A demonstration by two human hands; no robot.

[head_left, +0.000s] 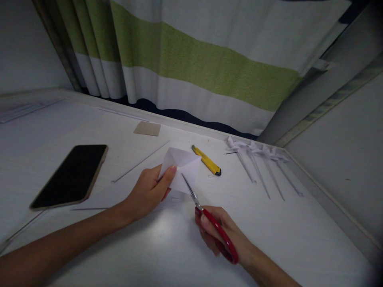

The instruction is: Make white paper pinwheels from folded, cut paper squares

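Observation:
Between the thumb and fingers of my left hand (151, 189) is a small square of white paper (187, 165), creased along its diagonals. My right hand (224, 231) grips a pair of red-handled scissors (220, 233). The metal blades point up and left, and their tip lies at the paper, near its middle. Whether the blades are cutting into the sheet I cannot tell. Just behind the paper, a yellow utility knife (207, 160) rests on the table.
A dark-screened phone (70, 177) lies at the left. Several white paper pinwheels on sticks (260, 159) are lined up at the right. A thin stick (140, 162) and a piece of brown cardboard (147, 128) lie further back, before a green-and-white curtain (191, 48).

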